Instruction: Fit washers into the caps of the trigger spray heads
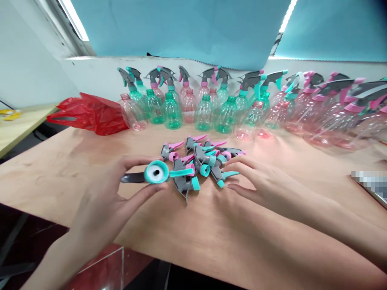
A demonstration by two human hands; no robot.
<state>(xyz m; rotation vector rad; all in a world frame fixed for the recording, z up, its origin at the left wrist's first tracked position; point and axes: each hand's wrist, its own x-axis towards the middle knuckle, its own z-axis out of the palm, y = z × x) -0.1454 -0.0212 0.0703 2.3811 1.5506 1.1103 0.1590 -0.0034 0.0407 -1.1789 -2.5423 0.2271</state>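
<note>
I am seeing L hand (111, 197) holding a grey-teal spray head (156, 172) btwn thumb & fingers. R hand (261, 179) is curving, thumb & fingers apart, next to spray-head pile (199, 159) on worktop (196, 233); if touching, I cannot tell. Behind, bottles (172, 110) are standing, red bag (99, 117) lying left.

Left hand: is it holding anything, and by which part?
The left hand holds a spray head, pinched at its teal collar.

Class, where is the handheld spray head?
In the head view, the spray head is left of centre, in the left hand, beside the spray-head pile.
</note>
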